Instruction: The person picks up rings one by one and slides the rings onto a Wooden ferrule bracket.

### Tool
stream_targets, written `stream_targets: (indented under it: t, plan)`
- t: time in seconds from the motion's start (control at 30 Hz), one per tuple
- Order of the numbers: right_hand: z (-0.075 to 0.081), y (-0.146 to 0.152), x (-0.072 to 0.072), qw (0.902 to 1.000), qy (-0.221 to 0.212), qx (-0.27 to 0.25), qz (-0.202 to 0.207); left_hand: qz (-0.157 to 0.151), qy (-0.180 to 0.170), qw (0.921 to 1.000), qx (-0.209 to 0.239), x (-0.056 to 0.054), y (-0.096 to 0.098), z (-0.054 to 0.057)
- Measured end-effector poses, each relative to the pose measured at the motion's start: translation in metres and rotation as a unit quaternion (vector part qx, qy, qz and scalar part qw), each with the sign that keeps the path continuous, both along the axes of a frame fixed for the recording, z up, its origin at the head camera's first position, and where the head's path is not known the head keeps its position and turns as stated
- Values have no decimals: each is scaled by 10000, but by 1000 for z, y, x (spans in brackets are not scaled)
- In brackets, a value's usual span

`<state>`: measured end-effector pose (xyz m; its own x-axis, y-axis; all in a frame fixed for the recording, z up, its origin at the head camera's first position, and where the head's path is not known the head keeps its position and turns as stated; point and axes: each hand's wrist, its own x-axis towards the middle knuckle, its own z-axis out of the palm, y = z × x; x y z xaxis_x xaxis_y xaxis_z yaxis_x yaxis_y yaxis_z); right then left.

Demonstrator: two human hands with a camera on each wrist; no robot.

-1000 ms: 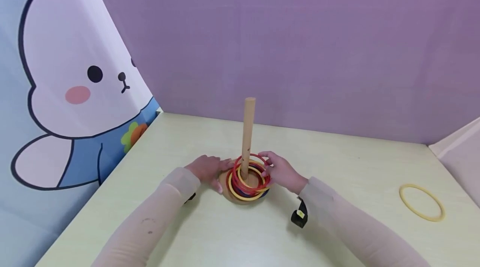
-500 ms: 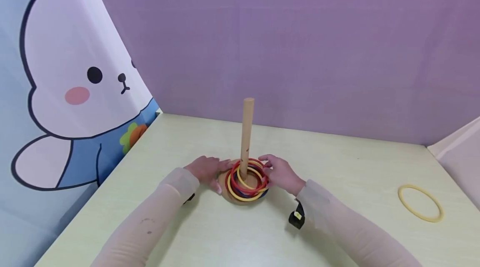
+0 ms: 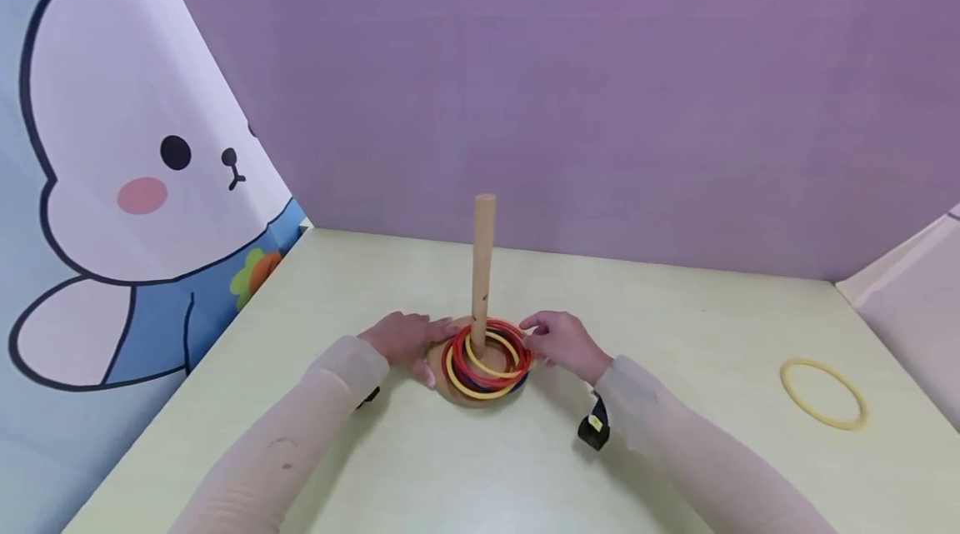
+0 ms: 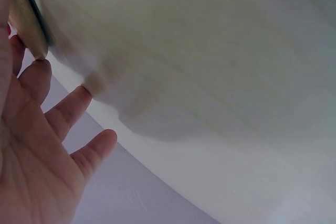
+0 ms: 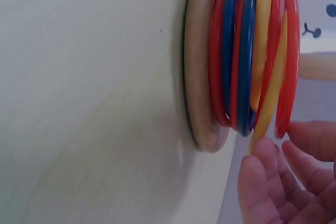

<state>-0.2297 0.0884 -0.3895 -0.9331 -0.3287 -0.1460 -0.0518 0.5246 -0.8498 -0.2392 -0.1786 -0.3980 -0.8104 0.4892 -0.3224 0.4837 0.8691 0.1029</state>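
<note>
A wooden peg [image 3: 482, 276] stands upright on a round wooden base [image 3: 444, 392]. Red, blue and yellow rings lie stacked around it, with a red ring [image 5: 292, 61] uppermost and a yellow ring [image 5: 270, 98] slanting just below. My left hand [image 3: 403, 337] rests on the base's left side, its fingers spread; the left wrist view shows the fingers [image 4: 68, 111] loosely extended by the base's edge. My right hand [image 3: 566, 344] is at the stack's right side. Its fingertips pinch the edge of the top red ring, and another finger touches the slanting yellow ring.
A single yellow ring [image 3: 823, 394] lies flat on the pale table [image 3: 645, 301] at the far right. A purple cloth [image 3: 600, 101] hangs behind the table, and a cartoon-printed cloth [image 3: 90, 217] hangs on the left.
The red ring at the right hand has gone from raised and tilted to lying flatter on the stack. The left hand stays on the base. The head view has shifted slightly.
</note>
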Motion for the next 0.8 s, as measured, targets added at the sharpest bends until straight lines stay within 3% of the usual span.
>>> stream_targets:
  t: [0.23,0.33,0.5,0.8]
  plan:
    - [-7,13,10,9995,277,-110,49,-33,-23,10000,-91,4,-4,0]
    - [-13,33,12,9987,386,-297,119,-46,-83,9999,-105,6,-5,0]
    - [-26,80,13,9978,136,-643,-73,-127,-139,9995,-252,11,-7,2]
    - [-34,151,43,9972,402,-22,-638,-332,-130,9990,-275,16,-14,1]
